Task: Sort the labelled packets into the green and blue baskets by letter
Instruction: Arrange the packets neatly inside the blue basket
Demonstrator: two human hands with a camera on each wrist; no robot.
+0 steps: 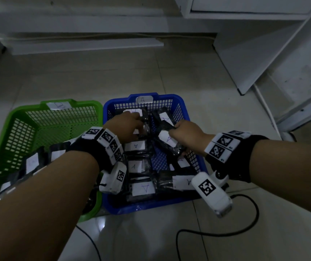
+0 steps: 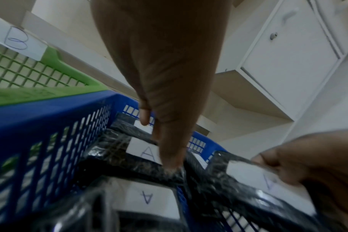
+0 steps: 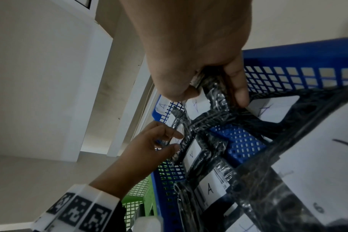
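Both hands reach into the blue basket [image 1: 151,204], tagged "A" [image 1: 143,99], which holds several black plastic-wrapped packets with white "A" labels [image 1: 143,188]. My left hand [image 1: 137,125] pinches the edge of one black packet [image 3: 182,142] between thumb and fingers near the basket's far left. My right hand [image 1: 173,129] grips another "A" packet [image 3: 216,94] by its end, lifted above the pile. The green basket [image 1: 19,117], tagged "B" [image 2: 16,40], stands touching the blue one on its left and holds several labelled packets [image 1: 32,162], partly hidden by my left forearm.
Both baskets stand on a tiled floor. A black cable [image 1: 245,223] loops on the floor to the front right. White cabinets [image 1: 264,53] rise at the back right, and a white board [image 1: 87,46] lies along the far wall.
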